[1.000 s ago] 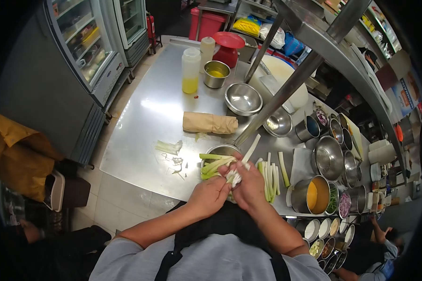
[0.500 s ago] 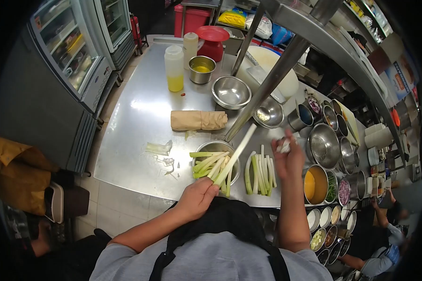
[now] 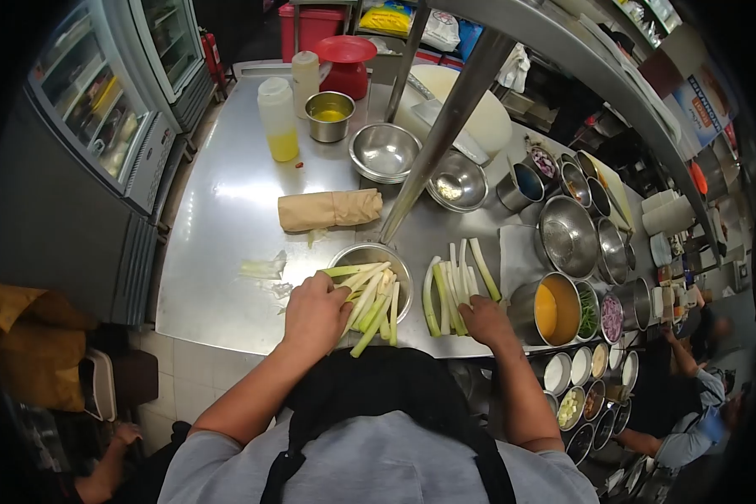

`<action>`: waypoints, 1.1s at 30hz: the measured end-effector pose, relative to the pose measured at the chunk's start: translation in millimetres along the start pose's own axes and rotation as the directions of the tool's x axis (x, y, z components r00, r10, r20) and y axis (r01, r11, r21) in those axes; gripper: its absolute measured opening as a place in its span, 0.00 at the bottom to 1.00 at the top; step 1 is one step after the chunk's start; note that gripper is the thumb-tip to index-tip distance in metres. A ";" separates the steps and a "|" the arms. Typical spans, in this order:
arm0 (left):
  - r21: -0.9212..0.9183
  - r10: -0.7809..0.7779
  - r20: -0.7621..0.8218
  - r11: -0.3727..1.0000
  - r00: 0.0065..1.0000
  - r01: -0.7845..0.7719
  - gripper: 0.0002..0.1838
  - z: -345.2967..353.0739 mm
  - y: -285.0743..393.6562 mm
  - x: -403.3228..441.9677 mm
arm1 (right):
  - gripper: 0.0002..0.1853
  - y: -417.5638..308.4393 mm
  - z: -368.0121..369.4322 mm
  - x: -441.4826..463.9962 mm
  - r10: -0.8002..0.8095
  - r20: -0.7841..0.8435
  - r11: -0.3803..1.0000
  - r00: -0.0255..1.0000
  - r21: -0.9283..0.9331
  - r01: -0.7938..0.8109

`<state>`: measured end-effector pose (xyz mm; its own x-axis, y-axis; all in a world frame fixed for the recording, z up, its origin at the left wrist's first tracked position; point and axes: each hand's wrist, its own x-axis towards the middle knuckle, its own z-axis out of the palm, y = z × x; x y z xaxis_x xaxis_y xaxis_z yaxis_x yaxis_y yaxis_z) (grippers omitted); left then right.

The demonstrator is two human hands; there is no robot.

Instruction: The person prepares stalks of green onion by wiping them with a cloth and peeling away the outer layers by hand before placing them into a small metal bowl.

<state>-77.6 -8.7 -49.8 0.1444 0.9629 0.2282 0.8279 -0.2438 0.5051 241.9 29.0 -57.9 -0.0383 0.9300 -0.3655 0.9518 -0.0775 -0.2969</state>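
Observation:
My left hand [image 3: 315, 309] is at the left side of a round metal bowl [image 3: 363, 254], its fingers curled on the leek stalks [image 3: 371, 301] that lie across the rim. Their exact grip is partly hidden by the back of the hand. To the right, a row of leek stalks [image 3: 447, 290] lies on the steel table. My right hand [image 3: 485, 321] is closed at the lower ends of that row. One leek stalk [image 3: 485, 269] slants at the row's right edge, its lower end close to the fingers.
A brown paper roll [image 3: 329, 210] and peel scraps [image 3: 265, 266] lie on the steel table [image 3: 210, 277]. A metal post [image 3: 445, 130] rises behind the bowl. A pot of orange liquid [image 3: 548, 311] and several ingredient containers stand right. Other people's arms show at both sides.
The long leek stalk has left my left hand, which has moved down to the bowl. My right hand came down to the row, where a slanted stalk now lies; the pale scrap is no longer visible.

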 end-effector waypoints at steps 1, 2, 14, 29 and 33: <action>0.073 0.020 0.038 0.997 0.999 -0.022 0.12 0.2 -4.8 -0.3 | 0.24 -1.2 1.7 2.5 0.038 0.042 0.995 0.998 -0.089 -0.034; 0.084 0.010 0.035 0.996 0.999 -0.013 0.12 0.1 -6.6 -0.4 | 0.24 -3.4 2.6 2.5 0.024 0.047 0.996 0.999 -0.085 -0.020; 0.228 0.054 -0.010 0.972 0.998 -0.051 0.08 10.0 -9.1 9.8 | 0.16 -57.0 -18.2 -1.9 -0.058 0.019 0.136 0.998 0.991 -0.011; 0.147 -0.040 -0.059 0.988 0.997 0.048 0.06 5.6 -6.4 -1.7 | 0.13 -112.2 -25.0 -5.3 -0.081 0.024 -0.011 0.996 1.000 -0.025; 0.237 -0.017 -0.003 0.971 1.000 0.017 0.06 15.9 -3.2 2.9 | 0.13 -112.8 -26.7 -7.1 -0.101 0.018 -0.024 0.995 0.999 -0.021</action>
<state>-71.2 -3.3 -64.0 0.1290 0.9665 0.2219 0.9352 -0.1930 0.2970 142.9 40.8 1.7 -0.1400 0.9265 -0.3494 -0.3267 -0.3763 -0.8670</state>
